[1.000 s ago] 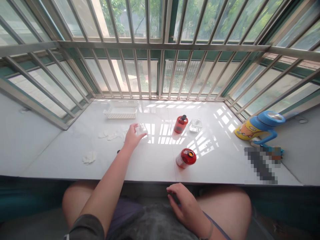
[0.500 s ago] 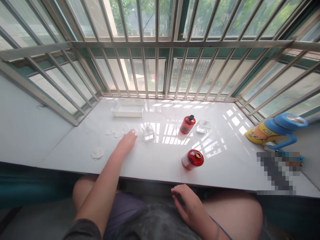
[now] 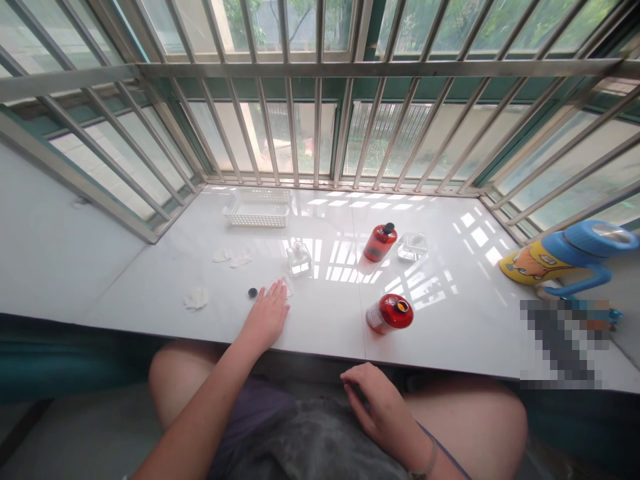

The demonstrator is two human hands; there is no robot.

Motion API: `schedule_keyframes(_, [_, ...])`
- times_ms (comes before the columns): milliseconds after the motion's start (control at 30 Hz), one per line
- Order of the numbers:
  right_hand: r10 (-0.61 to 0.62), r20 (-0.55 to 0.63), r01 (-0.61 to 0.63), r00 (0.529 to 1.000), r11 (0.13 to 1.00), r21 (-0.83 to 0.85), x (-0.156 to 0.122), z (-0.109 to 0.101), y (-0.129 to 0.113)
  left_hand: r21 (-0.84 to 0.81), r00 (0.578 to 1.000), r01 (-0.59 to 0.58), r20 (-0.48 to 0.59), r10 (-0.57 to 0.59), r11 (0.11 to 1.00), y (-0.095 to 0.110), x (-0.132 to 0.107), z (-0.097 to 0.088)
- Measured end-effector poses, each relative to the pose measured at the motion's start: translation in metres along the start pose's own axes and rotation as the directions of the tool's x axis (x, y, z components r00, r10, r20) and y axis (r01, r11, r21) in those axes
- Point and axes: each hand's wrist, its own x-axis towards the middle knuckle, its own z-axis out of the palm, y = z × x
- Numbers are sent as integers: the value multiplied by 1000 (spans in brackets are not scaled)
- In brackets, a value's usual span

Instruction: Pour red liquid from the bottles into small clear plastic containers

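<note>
Left hand (image 3: 271, 315), lower centre: fingers outstretched at pale scrap (image 3: 289, 287), unclenched | cap (image 3: 253, 293) beside | right hand (image 3: 374, 405), bottom centre: half-curled, empty

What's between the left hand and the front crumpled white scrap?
A small round black cap lies between the left hand and that crumpled white scrap, in the head view.

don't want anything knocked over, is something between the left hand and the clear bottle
A faint pale item at the left hand lies partly between it and the clear bottle; nothing else visible does.
</note>
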Motion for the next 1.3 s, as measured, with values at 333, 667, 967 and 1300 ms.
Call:
schedule_keyframes(333, [-30, 25, 31, 999, 999, -10, 2, 1, -4, 134, 987, -135, 107, 121, 982, 64, 16, 21])
schedule_keyframes(667, [-42, 11, 43, 999, 998, -47, -1, 0, -3, 174, 947, -314, 122, 296, 933, 128, -13, 45])
schedule_keyframes(967, [-40, 35, 41, 999, 999, -27, -2, 0, -2, 296, 1000, -7, 30, -2, 955, 32, -70, -1])
schedule_keyframes(1300, [-83, 53, 87, 995, 994, -67, 2, 2, -7, 50, 923, -371, 128, 363, 927, 102, -51, 32])
